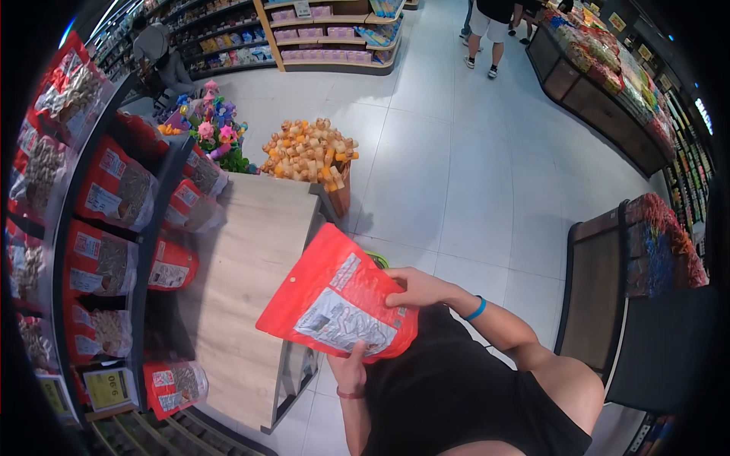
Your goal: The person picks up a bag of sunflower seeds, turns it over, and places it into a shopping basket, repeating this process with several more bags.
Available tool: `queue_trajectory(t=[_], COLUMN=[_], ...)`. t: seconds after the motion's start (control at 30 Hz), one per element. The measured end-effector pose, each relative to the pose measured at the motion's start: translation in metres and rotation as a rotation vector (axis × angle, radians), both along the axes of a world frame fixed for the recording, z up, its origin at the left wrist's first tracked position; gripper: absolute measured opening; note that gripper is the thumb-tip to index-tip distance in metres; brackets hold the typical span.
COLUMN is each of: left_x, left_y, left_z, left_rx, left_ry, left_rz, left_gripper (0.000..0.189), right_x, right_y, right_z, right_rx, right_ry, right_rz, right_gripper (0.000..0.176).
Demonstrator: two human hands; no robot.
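A red pouch (304, 285) with a silvery printed panel is held in front of my body, tilted, its top corner toward the upper left. My right hand (414, 289) grips its right edge, thumb on the front and fingers behind. At the pouch's lower edge, my left hand (350, 371) pinches it with the thumb on the printed side. The fingers behind the pouch are hidden. Just beyond the pouch is a wooden tabletop (247, 220), and a bit of something green (376, 259) peeks out behind its right side.
Dark shelves at left carry several similar red bags (106, 254) and a price tag (111, 388). A basket of yellowish-brown items (308, 148) and colourful plush flowers (217, 129) stand beyond the table. People (487, 34) walk ahead; one person (156, 53) is by the far shelves. Bins (601, 83) line the right.
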State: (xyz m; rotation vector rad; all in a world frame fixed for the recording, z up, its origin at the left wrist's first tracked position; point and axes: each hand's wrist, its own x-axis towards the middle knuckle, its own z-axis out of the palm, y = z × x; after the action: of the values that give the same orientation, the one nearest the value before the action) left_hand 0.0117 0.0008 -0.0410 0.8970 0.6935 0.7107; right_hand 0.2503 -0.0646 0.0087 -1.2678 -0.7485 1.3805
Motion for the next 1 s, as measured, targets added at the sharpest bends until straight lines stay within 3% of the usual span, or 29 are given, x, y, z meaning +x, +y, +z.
queue_trajectory(t=[0.07,0.13,0.23,0.33,0.43,0.6,0.73,0.8,0.83,0.87,0.93,1.0], left_x=[0.005,0.008,0.003,0.012,0.009,0.020,-0.003,-0.019,-0.014,-0.012,-0.008,-0.012], left_y=[-0.012,-0.016,-0.031,-0.046,-0.059,-0.078,-0.113,-0.140,-0.136,-0.133,-0.124,-0.113], left_z=[0.001,-0.002,-0.020,-0.027,-0.044,-0.093,-0.166,-0.199,-0.197,-0.204,-0.224,-0.243], left_rx=[-0.117,-0.278,-0.434,-0.481,-0.567,-0.720,-1.004,-0.501,-0.806,-0.821,-0.867,-0.815], left_ry=[-0.065,-0.173,-0.130,-0.047,0.067,0.146,0.132,0.546,0.202,0.210,0.533,0.599], left_rz=[0.126,0.215,0.374,0.488,0.505,0.626,0.632,0.286,0.588,0.598,0.658,0.653], left_gripper=[0.056,0.052,0.052,0.047,0.042,0.037,0.024,0.029,0.033,0.033,0.034,0.034], right_x=[0.005,0.001,-0.018,-0.025,-0.036,-0.029,0.000,0.017,0.027,0.033,0.042,0.046], right_y=[-0.016,-0.022,-0.023,-0.021,-0.023,-0.016,0.010,0.033,0.033,0.032,0.047,0.066], right_z=[-0.033,-0.056,-0.078,-0.100,-0.118,-0.169,-0.203,-0.213,-0.237,-0.260,-0.288,-0.314], right_rx=[0.034,-0.114,-0.218,-0.418,-0.562,-0.666,-0.759,-0.861,-0.810,-0.757,-0.706,-0.656], right_ry=[-0.238,-0.072,0.438,0.671,0.728,0.635,0.285,0.228,0.152,0.079,0.124,0.168], right_rz=[0.180,0.235,0.069,0.004,0.052,0.104,0.250,0.333,0.372,0.410,0.417,0.417], right_gripper=[0.048,0.055,0.063,0.059,0.062,0.062,0.062,0.070,0.071,0.073,0.074,0.075])
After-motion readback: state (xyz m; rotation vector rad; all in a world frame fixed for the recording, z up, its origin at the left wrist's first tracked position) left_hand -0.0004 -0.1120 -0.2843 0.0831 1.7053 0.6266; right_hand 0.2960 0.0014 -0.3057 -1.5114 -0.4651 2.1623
